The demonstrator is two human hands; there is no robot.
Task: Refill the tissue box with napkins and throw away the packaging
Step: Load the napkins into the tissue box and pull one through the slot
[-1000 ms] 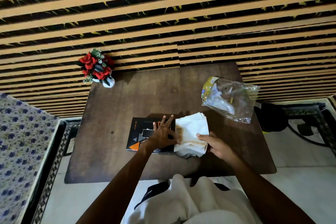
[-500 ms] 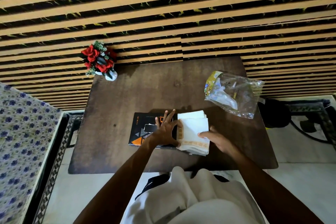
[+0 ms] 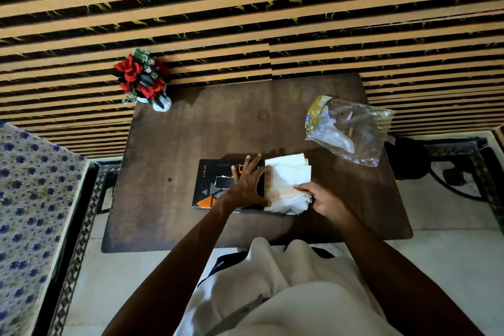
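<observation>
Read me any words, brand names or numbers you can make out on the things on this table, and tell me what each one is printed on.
"INFINITY": small pale letters running sideways along the left edge of the black tissue box.
Orange mark on the box lid beside the left hand: partly covered, unreadable.
Yellow printed label on the clear plastic packaging: too small and blurred to read.
Napkins: gold patterned border only, no text.

Matt dark wooden table (image 3: 191, 139), glossy crinkled clear plastic packaging (image 3: 351, 131), soft white paper napkins (image 3: 289, 180).
</observation>
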